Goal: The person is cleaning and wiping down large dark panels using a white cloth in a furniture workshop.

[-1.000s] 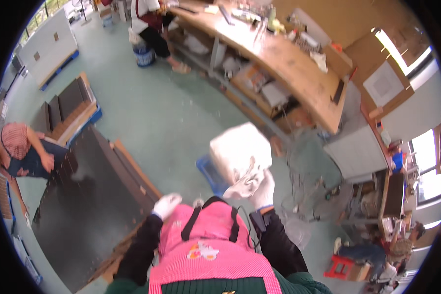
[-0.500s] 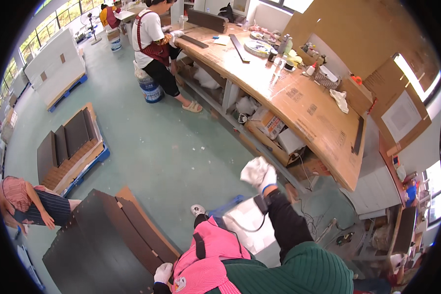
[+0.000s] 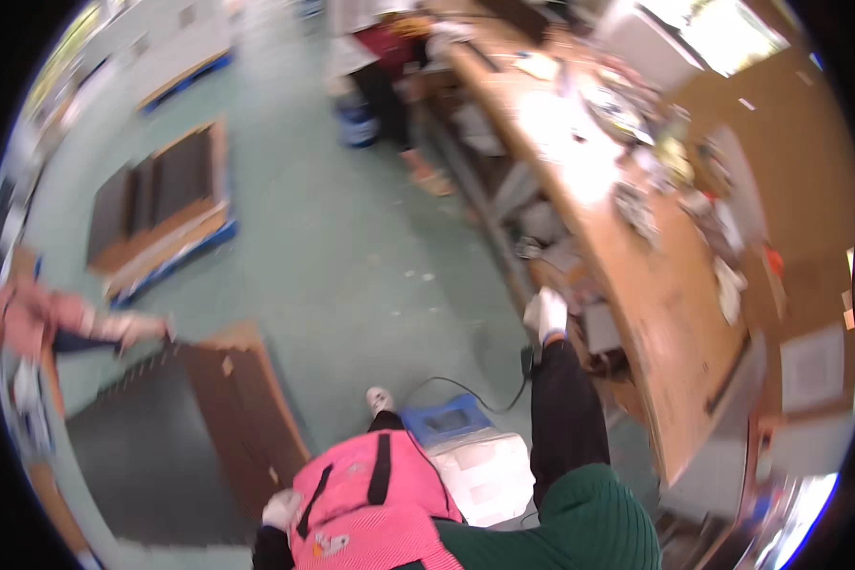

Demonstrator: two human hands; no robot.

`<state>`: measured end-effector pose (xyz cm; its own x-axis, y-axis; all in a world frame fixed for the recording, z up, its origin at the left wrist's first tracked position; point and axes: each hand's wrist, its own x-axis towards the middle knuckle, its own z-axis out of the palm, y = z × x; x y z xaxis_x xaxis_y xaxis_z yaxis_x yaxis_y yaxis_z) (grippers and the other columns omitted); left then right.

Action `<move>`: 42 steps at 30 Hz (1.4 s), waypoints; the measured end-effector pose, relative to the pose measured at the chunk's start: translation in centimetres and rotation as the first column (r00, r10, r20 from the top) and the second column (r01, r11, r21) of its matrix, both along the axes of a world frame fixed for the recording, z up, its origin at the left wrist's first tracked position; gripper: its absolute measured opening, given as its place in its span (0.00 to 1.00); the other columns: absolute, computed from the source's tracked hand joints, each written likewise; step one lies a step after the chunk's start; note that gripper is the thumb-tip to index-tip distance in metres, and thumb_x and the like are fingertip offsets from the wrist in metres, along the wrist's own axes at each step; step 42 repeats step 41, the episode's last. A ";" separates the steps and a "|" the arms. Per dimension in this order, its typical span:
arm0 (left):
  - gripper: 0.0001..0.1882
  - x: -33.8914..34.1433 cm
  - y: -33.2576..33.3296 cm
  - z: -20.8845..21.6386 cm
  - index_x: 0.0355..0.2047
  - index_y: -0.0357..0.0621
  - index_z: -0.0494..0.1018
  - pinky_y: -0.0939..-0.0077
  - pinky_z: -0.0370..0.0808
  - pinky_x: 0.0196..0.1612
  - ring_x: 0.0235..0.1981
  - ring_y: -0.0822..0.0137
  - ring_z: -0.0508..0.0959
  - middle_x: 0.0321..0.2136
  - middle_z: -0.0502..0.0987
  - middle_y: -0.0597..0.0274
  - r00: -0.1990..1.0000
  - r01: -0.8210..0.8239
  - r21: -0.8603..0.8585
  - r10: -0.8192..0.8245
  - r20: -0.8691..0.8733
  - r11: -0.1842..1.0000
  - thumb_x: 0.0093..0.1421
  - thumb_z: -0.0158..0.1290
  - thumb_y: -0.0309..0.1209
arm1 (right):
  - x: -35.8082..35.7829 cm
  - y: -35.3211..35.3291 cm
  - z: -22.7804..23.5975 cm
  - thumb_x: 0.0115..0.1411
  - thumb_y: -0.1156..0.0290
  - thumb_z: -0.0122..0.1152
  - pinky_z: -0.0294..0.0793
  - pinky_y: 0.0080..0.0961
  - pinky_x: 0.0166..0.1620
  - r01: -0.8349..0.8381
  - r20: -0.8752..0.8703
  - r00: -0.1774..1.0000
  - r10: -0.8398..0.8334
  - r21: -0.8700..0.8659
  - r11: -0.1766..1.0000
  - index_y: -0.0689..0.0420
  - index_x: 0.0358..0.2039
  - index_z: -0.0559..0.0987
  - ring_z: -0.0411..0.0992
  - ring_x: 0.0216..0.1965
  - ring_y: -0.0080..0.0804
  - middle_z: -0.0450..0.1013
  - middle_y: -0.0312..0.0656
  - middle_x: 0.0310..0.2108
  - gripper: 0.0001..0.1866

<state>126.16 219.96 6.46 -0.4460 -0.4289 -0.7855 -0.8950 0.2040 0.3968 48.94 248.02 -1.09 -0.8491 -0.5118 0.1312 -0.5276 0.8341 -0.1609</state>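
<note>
My right hand (image 3: pixel 547 313), in a white glove, reaches forward at the workbench's near side. Its fingers look closed, but blur hides what they may hold. A small black device (image 3: pixel 528 362) sits by that wrist, with a thin black cable (image 3: pixel 446 382) trailing from it. My left hand (image 3: pixel 281 509), also gloved in white, is low beside my pink apron (image 3: pixel 351 489). It is nearest to the stack of dark panels (image 3: pixel 152 446); its fingers are too smeared to read, and I cannot tell whether it touches the panels.
The long cardboard-topped workbench (image 3: pixel 636 323) runs along the right, cluttered at its far part. A white block-like thing (image 3: pixel 484 480) and a blue plastic item (image 3: pixel 446 421) are before me. One co-worker (image 3: pixel 38 318) reaches to the panels; another (image 3: pixel 385 76) is at the bench. A loaded pallet (image 3: pixel 161 209) stands left.
My view has turned and blurred. My right hand has moved to the bench side, and the white cloth it held no longer shows clearly. The left co-worker's arm now stretches to the panels.
</note>
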 end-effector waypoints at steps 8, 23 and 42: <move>0.37 -8.8 -1.0 3.4 0.62 0.46 0.76 0.56 0.69 0.66 0.62 0.45 0.76 0.59 0.78 0.43 0.989 0.040 0.105 -0.054 0.135 0.994 0.71 0.41 0.64 | 27.7 -11.3 -5.9 0.63 0.53 0.57 0.79 0.47 0.56 -0.861 0.922 0.293 0.254 0.139 0.489 0.58 0.43 0.87 0.80 0.49 0.59 0.82 0.57 0.44 0.22; 0.30 7.9 10.3 -4.4 0.62 0.46 0.73 0.57 0.78 0.57 0.53 0.43 0.81 0.54 0.81 0.42 0.743 -0.660 0.186 0.669 0.017 0.728 0.71 0.46 0.54 | 24.0 -29.3 -2.9 0.66 0.54 0.59 0.76 0.48 0.29 -0.653 0.893 0.377 0.247 0.066 0.754 0.63 0.38 0.79 0.77 0.26 0.47 0.76 0.50 0.25 0.20; 0.41 15.9 22.4 -19.5 0.73 0.50 0.54 0.60 0.73 0.65 0.66 0.50 0.69 0.71 0.58 0.54 -0.994 -0.079 0.711 0.105 -0.008 -0.698 0.64 0.60 0.43 | 43.1 -62.1 -7.1 0.75 0.44 0.45 0.59 0.55 0.71 0.003 0.964 -0.076 0.256 -0.257 0.967 0.61 0.76 0.56 0.57 0.75 0.54 0.61 0.50 0.74 0.41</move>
